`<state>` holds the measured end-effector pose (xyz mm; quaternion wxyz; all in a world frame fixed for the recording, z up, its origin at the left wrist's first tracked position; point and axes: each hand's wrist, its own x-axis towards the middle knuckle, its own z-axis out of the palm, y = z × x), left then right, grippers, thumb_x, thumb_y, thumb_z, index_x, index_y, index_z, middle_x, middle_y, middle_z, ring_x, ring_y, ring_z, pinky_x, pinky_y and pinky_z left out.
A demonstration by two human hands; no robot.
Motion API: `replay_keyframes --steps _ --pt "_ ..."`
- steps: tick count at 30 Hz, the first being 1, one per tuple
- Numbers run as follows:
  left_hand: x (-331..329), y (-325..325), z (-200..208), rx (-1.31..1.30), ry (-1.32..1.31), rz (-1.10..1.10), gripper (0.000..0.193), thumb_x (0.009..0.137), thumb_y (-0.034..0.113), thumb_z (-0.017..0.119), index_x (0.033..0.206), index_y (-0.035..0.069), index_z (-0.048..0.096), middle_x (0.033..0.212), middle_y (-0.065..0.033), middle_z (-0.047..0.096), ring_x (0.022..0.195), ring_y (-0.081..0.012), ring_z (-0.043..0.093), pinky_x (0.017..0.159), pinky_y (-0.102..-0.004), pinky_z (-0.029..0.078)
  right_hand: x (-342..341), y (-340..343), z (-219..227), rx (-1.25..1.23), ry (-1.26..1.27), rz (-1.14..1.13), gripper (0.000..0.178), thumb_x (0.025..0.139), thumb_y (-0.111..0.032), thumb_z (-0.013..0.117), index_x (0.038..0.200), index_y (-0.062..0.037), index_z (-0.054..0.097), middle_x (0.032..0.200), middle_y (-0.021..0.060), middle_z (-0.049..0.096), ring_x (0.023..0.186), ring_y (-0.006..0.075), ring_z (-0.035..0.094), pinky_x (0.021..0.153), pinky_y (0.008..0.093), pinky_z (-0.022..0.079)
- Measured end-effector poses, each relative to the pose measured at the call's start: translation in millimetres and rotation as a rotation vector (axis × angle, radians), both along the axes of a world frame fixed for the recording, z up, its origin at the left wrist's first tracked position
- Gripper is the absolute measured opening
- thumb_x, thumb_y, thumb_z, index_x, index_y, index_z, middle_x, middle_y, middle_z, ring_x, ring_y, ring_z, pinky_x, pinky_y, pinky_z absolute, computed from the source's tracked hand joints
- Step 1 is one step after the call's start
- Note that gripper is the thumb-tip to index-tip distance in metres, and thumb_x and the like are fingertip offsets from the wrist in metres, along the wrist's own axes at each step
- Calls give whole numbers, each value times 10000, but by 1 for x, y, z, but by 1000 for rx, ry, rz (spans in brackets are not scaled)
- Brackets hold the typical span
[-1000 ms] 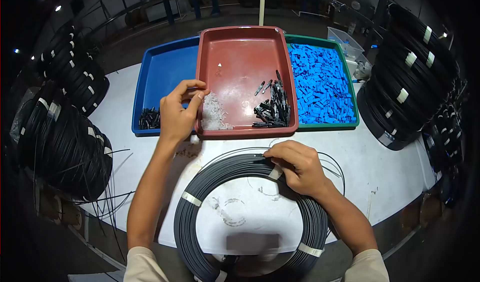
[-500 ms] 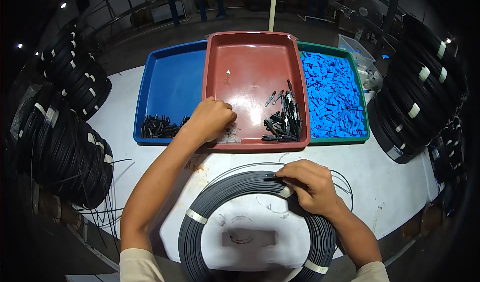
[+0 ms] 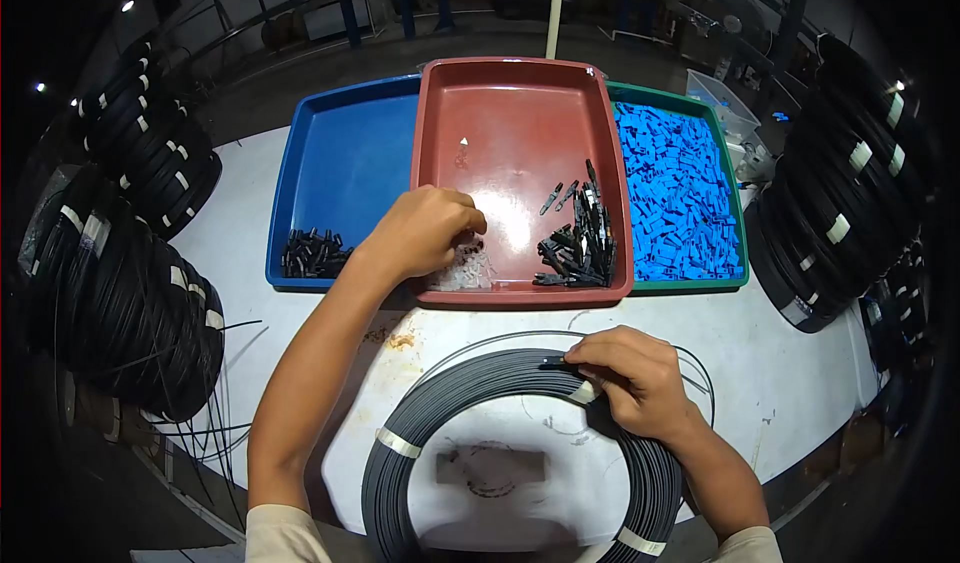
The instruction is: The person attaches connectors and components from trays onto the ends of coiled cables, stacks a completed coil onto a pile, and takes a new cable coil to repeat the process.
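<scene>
My left hand is over the front left of the red tray, fingers bent together in a pinch. Just below its fingertips lies a heap of small clear-white plastic pieces; whatever the fingers hold is hidden. Between thumb and fingers, my right hand grips a small dark connector at the upper right of the coil. That black cable coil lies flat on the table before me, bound with white bands. Most of the connector is covered by my fingers.
Black connector parts lie in the red tray's right side. A blue tray holds short black pieces; a green tray holds many blue clips. Stacked cable coils stand left and right on the white table.
My left hand has lifted slightly, so more of the clear-white pieces show beneath it. My right hand keeps its grip at the coil. The whole view has shifted a little.
</scene>
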<state>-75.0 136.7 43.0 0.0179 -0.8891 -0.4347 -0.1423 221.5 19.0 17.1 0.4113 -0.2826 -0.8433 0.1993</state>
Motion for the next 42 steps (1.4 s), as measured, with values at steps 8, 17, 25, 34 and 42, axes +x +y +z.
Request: replay_keyframes --steps 8,17,25,34,42 --pt "9 -1 -5 -58 171 6 277 671 -26 695 924 59 768 942 -99 725 934 -298 681 830 -408 542 0 1 -2 16 -3 5 303 738 108 674 1009 -15 732 921 137 709 818 289 696 721 362 569" --pt "13 3 -9 -15 81 -67 242 695 6 700 911 85 775 915 -81 722 917 -295 671 818 -410 536 1 0 -1 -8 -13 10 306 736 115 657 1004 -14 730 926 132 704 837 295 694 743 369 568" --pt "16 4 -20 153 214 -110 111 712 133 736 806 151 792 901 -12 706 908 -226 641 780 -371 476 1 0 -1 0 -14 11 366 685 123 631 1008 -19 731 939 125 703 857 297 696 759 376 567" --pt "13 3 -17 89 126 -77 131 693 169 726 787 91 772 901 -42 710 887 -248 636 769 -390 486 1 1 -3 9 -13 5 337 712 114 641 1006 -24 731 933 128 702 841 296 692 750 373 565" --pt "5 1 -16 53 -113 -78 128 672 123 671 656 13 607 705 -120 654 730 -304 626 700 -403 507 1 0 -1 1 -7 10 299 747 110 653 1004 -23 728 918 129 700 840 298 692 747 372 562"
